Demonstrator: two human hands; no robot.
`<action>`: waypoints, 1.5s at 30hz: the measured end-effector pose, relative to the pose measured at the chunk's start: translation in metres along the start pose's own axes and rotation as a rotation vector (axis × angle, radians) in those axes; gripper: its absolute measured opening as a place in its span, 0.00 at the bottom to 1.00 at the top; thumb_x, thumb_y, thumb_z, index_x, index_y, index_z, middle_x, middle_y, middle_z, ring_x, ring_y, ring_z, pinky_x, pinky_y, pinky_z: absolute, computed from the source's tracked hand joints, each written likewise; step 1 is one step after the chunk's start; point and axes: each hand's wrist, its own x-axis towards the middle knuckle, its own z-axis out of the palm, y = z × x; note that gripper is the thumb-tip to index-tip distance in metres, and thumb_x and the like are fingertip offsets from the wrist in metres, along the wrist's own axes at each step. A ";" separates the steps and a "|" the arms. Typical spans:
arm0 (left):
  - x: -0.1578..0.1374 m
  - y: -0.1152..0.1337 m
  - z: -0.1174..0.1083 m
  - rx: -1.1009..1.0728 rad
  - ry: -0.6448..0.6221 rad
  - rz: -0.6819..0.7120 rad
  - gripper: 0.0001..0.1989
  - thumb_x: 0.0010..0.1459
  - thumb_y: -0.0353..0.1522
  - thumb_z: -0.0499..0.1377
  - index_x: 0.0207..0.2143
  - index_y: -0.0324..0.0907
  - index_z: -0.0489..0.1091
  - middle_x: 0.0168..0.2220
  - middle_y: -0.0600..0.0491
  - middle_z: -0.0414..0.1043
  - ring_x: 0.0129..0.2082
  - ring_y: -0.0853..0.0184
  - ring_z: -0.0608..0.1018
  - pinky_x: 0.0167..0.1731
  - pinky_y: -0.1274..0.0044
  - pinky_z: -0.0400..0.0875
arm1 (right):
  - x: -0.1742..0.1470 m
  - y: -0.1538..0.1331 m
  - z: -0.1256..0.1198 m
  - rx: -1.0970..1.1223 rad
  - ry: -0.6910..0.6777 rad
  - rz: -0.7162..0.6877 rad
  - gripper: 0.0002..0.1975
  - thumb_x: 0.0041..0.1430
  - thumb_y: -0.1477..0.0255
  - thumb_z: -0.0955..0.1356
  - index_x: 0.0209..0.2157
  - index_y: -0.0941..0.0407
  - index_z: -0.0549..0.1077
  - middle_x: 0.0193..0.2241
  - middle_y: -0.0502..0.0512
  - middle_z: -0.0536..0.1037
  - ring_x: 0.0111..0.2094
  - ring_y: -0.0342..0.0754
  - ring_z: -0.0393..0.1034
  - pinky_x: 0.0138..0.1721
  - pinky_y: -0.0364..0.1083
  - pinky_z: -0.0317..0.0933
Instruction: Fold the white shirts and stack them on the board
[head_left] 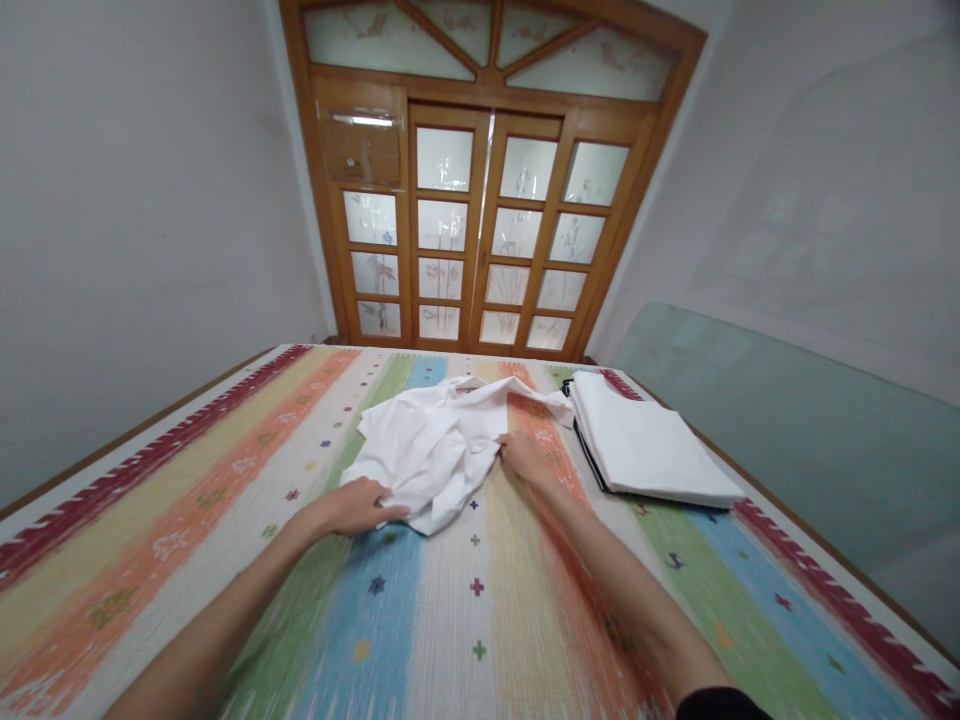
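White garment [431, 455]: right fingers [510, 446] pinch its edge; left fingers [366, 496] touch it, grip unclear; striped cloth [442, 610] around.

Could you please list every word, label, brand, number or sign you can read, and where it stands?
No readable text shows on the white cloth, folded white stack or patterned cover.
The tiny pale mark on the brown door panel is too small to make out.

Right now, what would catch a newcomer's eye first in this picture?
First, probably the crumpled white shirt on the striped cover, with the left hand at its near left edge and the right hand gripping its right edge. Next, the folded white stack at the right, then the wood-framed glass doors beyond.
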 end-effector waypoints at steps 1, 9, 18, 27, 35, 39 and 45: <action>-0.003 0.013 0.002 0.075 -0.009 -0.018 0.25 0.52 0.52 0.53 0.25 0.41 0.74 0.26 0.45 0.76 0.30 0.57 0.78 0.32 0.73 0.67 | 0.002 0.005 -0.002 0.005 0.028 0.034 0.15 0.59 0.80 0.61 0.38 0.57 0.78 0.39 0.62 0.80 0.41 0.52 0.73 0.39 0.44 0.60; 0.019 0.059 0.012 0.371 0.226 0.043 0.24 0.53 0.41 0.60 0.51 0.42 0.68 0.47 0.40 0.72 0.48 0.52 0.74 0.44 0.66 0.68 | -0.046 -0.028 -0.013 0.157 0.250 -0.146 0.09 0.56 0.74 0.65 0.37 0.57 0.75 0.34 0.57 0.78 0.37 0.50 0.71 0.37 0.43 0.59; 0.071 0.053 0.004 0.411 0.248 -0.124 0.16 0.56 0.22 0.49 0.44 0.38 0.70 0.44 0.41 0.74 0.45 0.59 0.77 0.42 0.71 0.68 | -0.084 -0.093 0.014 0.068 -0.022 -0.188 0.20 0.57 0.54 0.64 0.40 0.56 0.73 0.35 0.62 0.80 0.36 0.56 0.75 0.34 0.46 0.61; 0.041 0.006 -0.059 0.388 0.561 -0.377 0.19 0.55 0.25 0.48 0.44 0.39 0.74 0.42 0.39 0.77 0.41 0.53 0.79 0.36 0.70 0.70 | -0.071 -0.060 -0.024 -0.092 -0.012 -0.171 0.20 0.58 0.80 0.60 0.51 0.52 0.66 0.42 0.60 0.74 0.38 0.52 0.72 0.33 0.45 0.62; 0.009 0.000 -0.075 0.422 0.532 -0.363 0.19 0.52 0.28 0.48 0.39 0.40 0.76 0.38 0.41 0.79 0.39 0.54 0.79 0.37 0.71 0.70 | -0.030 -0.008 -0.060 0.009 0.429 -0.106 0.13 0.57 0.81 0.59 0.42 0.59 0.68 0.38 0.60 0.72 0.38 0.50 0.67 0.37 0.44 0.59; 0.004 0.005 -0.084 0.434 0.528 -0.264 0.18 0.52 0.29 0.47 0.39 0.40 0.74 0.38 0.42 0.79 0.39 0.56 0.79 0.38 0.72 0.69 | -0.015 0.009 -0.068 0.287 0.705 -0.055 0.10 0.58 0.78 0.58 0.33 0.57 0.70 0.33 0.59 0.73 0.36 0.51 0.67 0.39 0.46 0.60; 0.002 0.002 -0.094 0.332 0.463 -0.052 0.19 0.53 0.30 0.45 0.42 0.42 0.71 0.35 0.48 0.78 0.36 0.59 0.77 0.37 0.73 0.67 | -0.004 0.009 -0.088 0.817 0.892 0.039 0.13 0.51 0.78 0.59 0.35 0.57 0.72 0.33 0.56 0.77 0.36 0.49 0.71 0.41 0.47 0.64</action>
